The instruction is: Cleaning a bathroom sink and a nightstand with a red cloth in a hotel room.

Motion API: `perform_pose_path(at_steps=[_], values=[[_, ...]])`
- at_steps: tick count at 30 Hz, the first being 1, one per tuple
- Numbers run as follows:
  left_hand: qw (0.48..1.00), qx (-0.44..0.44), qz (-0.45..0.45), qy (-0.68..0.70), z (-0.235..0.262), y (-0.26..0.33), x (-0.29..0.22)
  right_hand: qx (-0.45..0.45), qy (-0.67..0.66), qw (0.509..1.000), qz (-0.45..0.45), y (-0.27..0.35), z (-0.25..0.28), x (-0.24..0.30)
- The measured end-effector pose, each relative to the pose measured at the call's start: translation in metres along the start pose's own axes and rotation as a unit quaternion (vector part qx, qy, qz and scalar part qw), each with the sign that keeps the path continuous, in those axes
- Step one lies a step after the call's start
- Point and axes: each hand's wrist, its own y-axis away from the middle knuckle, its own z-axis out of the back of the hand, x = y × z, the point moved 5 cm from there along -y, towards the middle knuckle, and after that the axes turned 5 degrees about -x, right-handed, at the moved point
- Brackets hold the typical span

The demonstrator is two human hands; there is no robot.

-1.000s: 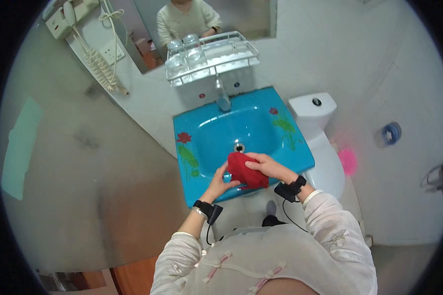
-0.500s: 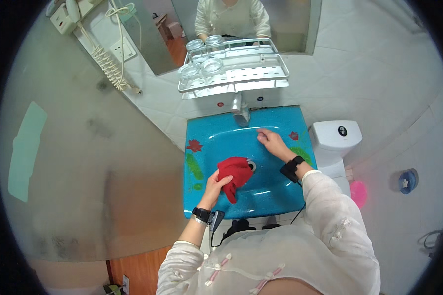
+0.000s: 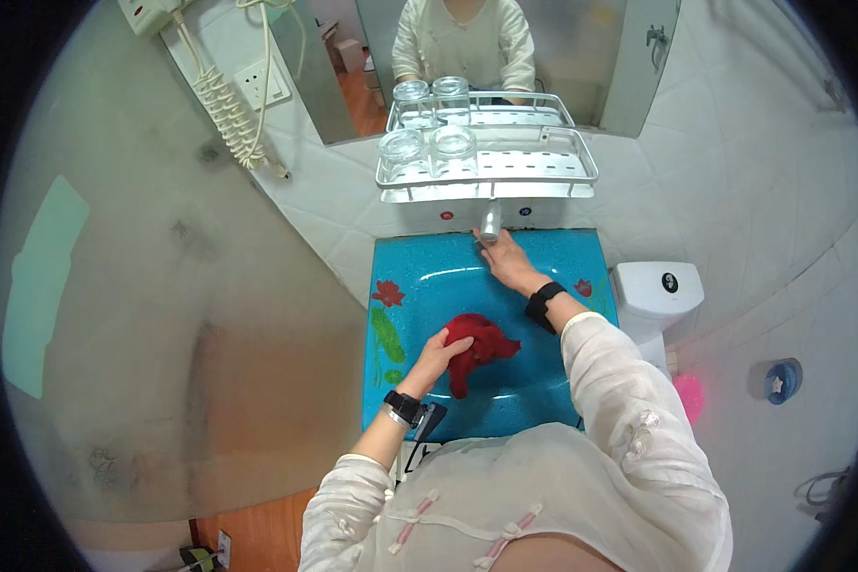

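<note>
My left hand (image 3: pixel 434 362) is closed on a red cloth (image 3: pixel 483 344), which hangs bunched over the bowl of a blue sink (image 3: pixel 415 259). Part of the cloth droops toward me, and the drain is hidden behind it. At the back of the basin, my right hand (image 3: pixel 511 264) reaches up to the silver faucet (image 3: pixel 490 222), its fingers around the faucet's end. The fingertips are partly hidden there. Red leaf and green patterns decorate the sink's sides.
Above the faucet hangs a metal rack (image 3: pixel 534 167) with several glass jars (image 3: pixel 402 153), below a mirror (image 3: pixel 582 81). A white toilet tank (image 3: pixel 658 294) stands right of the sink. On the left are a frosted panel (image 3: pixel 162 315) and a coiled cord (image 3: pixel 229 114).
My right hand has moved back and left from over the basin to the faucet. The red cloth has become more bunched in my left hand and now covers the drain. The view has shifted slightly.
</note>
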Motion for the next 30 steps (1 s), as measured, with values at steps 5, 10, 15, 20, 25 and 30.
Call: perform_pose_path(at_steps=[5,10,15,20,25,30], values=[[1.000,0.017,0.011,0.013,-0.014,-0.018,-0.009,0.087,0.009,0.993,0.076,-0.003,0.004,-0.011],[0.999,0.014,0.031,0.041,-0.021,-0.031,-0.015,0.091,-0.017,0.987,0.133,0.011,-0.001,-0.011],[0.997,-0.002,0.046,0.057,-0.021,-0.042,-0.010,0.113,-0.076,0.989,0.059,0.024,-0.001,-0.025],[0.992,-0.018,0.067,0.105,-0.024,-0.061,0.000,0.083,-0.243,0.959,-0.117,0.046,0.003,-0.042],[0.989,-0.034,0.088,0.115,-0.030,-0.074,0.007,0.057,-0.316,0.930,-0.178,0.062,0.000,-0.038],[0.980,-0.059,0.161,0.098,-0.024,-0.059,0.022,-0.003,-0.182,0.976,-0.116,0.048,0.014,-0.036]])
